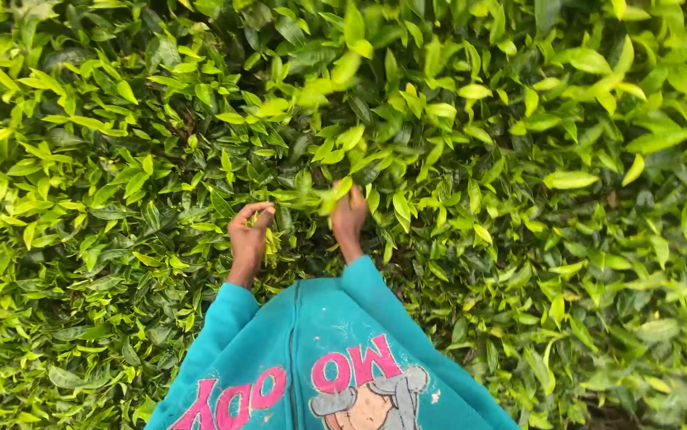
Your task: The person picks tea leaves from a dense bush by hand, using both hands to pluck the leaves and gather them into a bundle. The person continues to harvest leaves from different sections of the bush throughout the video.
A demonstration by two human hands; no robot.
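While the left hand [248, 239] is clutching plucked leaves [270, 243], the right hand [349, 216] is pinching a shoot [335, 193], best taking only tender tips of the bush [519, 199].

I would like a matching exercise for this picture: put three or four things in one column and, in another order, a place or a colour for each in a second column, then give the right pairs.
Things:
1. left hand
2. right hand
3. sweatshirt
4. tea bush

Descriptions:
A. teal, with pink letters
B. holds a bunch of picked leaves
C. green, fills the whole view
D. reaches into the shoots at the centre

Pairs: 1-B, 2-D, 3-A, 4-C
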